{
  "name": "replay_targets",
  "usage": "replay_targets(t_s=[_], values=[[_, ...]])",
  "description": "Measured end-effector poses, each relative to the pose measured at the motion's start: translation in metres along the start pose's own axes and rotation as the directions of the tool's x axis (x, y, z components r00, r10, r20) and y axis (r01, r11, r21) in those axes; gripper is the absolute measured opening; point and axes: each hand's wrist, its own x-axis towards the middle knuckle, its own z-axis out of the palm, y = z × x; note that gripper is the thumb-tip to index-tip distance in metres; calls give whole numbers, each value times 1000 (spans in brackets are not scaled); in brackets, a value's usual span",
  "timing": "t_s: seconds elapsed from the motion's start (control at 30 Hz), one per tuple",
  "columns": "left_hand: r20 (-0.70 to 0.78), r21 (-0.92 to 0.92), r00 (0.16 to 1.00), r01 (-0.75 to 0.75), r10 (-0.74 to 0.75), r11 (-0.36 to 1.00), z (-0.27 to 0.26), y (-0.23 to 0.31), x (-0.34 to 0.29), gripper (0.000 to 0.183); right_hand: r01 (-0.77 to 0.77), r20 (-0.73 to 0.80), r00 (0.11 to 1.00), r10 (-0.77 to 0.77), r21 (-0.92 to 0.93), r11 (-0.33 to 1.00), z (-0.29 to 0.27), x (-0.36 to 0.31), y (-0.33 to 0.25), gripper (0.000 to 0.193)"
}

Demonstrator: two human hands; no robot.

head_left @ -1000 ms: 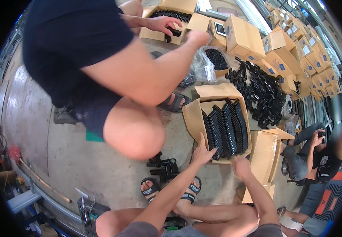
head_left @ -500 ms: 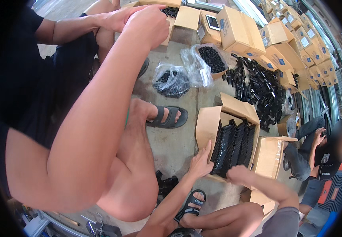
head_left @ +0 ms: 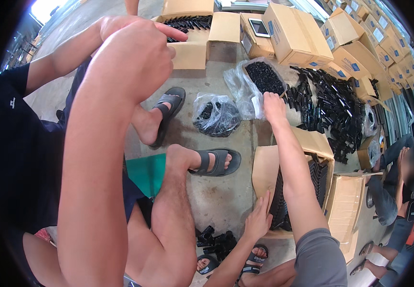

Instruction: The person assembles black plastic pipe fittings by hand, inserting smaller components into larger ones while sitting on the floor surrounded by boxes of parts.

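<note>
My left hand point(head_left: 258, 221) lies against the near-left edge of an open carton point(head_left: 265, 165), its fingers stretched along the flap. Rows of ridged black plastic pieces point(head_left: 278, 206) fill that carton, partly covered by my right forearm. My right hand point(head_left: 274, 107) reaches past it to the near edge of a plastic-lined container of small black parts point(head_left: 264, 76). Its fingers are bent and drawn together; their tips, and anything in them, are hidden. A clear bag of black parts point(head_left: 216, 115) lies to the left of this hand.
A co-worker's raised forearm point(head_left: 94, 158) and sandalled foot point(head_left: 216, 161) fill the left. Long black pieces point(head_left: 328, 105) lie heaped at back right, before cartons point(head_left: 296, 36). Another person point(head_left: 410, 191) sits at far right. Black parts point(head_left: 216, 243) lie by my feet.
My right hand has moved from the carton's near right corner away to the container of small parts. My left hand stays at the carton. The co-worker's hands appear farther left as the view shifts.
</note>
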Motion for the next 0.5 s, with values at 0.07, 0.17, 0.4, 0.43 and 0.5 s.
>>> replay_targets(t_s=[0.07, 0.17, 0.4, 0.43, 0.5], values=[[22, -13, 999, 24, -24, 1000, -3, 1, -2, 91, 5, 19, 1000, -5, 19, 1000, -1, 2, 5, 15], [35, -8, 999, 40, -40, 999, -3, 4, 2, 91, -18, 147, 989, 11, 48, 999, -11, 5, 9, 13], [54, -41, 994, 94, -92, 995, -3, 10, 4, 89, 113, 159, 979, -129, 105, 988, -27, -34, 0, 19], [31, -46, 997, 76, -74, 996, -3, 10, 4, 88, 113, 187, 973, -132, 107, 988, -34, -41, -5, 22], [9, -51, 999, 51, -50, 997, 0, 8, 3, 87, 64, 284, 952, -112, 171, 983, -35, -57, -4, 23]])
